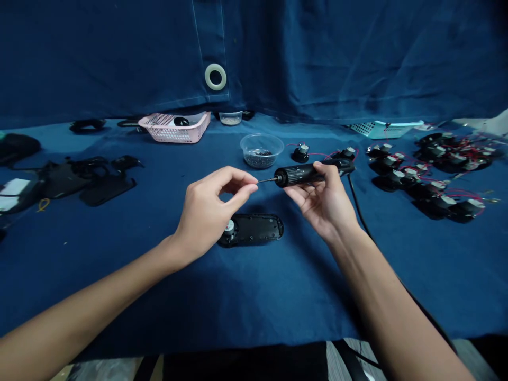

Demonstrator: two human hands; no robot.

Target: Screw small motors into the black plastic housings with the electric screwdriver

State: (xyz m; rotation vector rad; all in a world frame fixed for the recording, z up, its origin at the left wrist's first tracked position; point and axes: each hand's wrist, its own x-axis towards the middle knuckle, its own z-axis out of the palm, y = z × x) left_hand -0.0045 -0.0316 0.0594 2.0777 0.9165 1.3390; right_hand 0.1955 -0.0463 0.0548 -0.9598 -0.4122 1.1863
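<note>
My right hand [327, 203] is wrapped round a black electric screwdriver [305, 173], held level with its bit pointing left. At the bit's tip, the thumb and forefinger of my left hand [212, 211] are pinched together. Whatever lies between those fingertips is too small to make out. Below the hands a black oblong plastic housing [260, 230] lies on the cloth, its inner side up. It carries a round silver motor [229, 227] at its left end, partly covered by my left hand. Behind the hands stands a clear round tub [262, 153] with small dark screws in it.
Motors with red wires on black parts [432, 193] lie at the right. Black plastic parts [63, 180] are spread at the left. A pink basket [174, 132] and a teal basket [384, 129] stand under the hanging blue curtain [254, 53]. The screwdriver's cable [359, 209] trails to the right front.
</note>
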